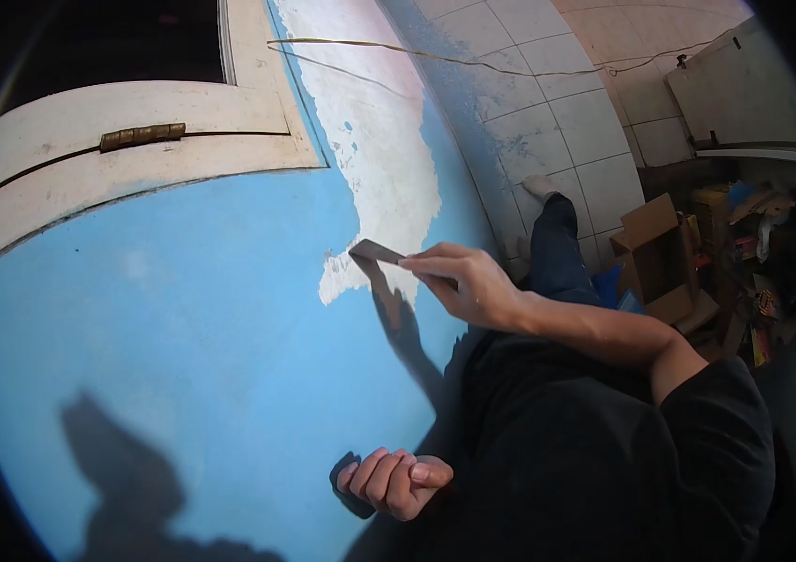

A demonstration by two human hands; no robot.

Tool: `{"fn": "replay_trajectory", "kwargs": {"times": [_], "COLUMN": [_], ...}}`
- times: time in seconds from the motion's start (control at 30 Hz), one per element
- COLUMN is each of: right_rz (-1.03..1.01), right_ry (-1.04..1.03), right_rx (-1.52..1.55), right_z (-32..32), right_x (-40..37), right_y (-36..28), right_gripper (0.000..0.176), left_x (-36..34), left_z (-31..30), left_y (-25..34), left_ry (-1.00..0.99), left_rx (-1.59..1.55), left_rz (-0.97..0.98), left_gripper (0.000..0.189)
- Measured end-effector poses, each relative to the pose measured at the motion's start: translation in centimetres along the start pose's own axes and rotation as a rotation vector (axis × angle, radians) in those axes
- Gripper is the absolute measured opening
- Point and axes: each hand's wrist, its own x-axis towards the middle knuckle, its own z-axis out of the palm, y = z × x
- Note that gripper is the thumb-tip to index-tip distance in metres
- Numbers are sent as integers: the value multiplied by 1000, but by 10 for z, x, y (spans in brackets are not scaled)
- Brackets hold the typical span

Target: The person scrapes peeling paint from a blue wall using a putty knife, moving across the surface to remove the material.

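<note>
My right hand (473,284) grips a flat metal scraper (377,252) between thumb and fingers. The blade's tip meets the blue wall (201,347) along the edge of a bare whitish patch (393,178) with ragged borders. Flaked, rough plaster shows just left of the blade, and a shadow falls below it. Lower down, my left hand (398,482) is curled into a fist close to the wall, with no object visible in it.
A cream window frame (154,169) with a brass hinge (142,137) is at upper left. A thin cord (435,56) crosses the top. The tiled floor (585,122) is paint-stained. An open cardboard box (655,262) stands by clutter at right, near my leg (557,248).
</note>
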Motion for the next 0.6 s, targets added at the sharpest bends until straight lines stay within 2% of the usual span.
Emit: {"fn": "replay_trajectory", "kwargs": {"times": [0.17,0.2,0.3,0.43,0.6], "right_rz": [13,24,-3,9,97], "right_ry": [41,-25,-22,28,-64], "right_rx": [0,-23,-5,-12,40], "right_z": [1,-6,-2,1,-5], "right_x": [18,14,-5,22,-2], "right_y": [6,0,0,9,0], "right_gripper": [24,23,22,22,22], "left_x": [-3,-3,-2,-10,-2], "left_z": [3,2,4,1,7], "left_y": [4,2,1,2,0], "left_ry": [5,1,17,8,32], "left_rx": [16,5,9,23,9], "left_rz": [-20,-10,-4,-65,-8], "left_gripper": [14,14,14,10,13]}}
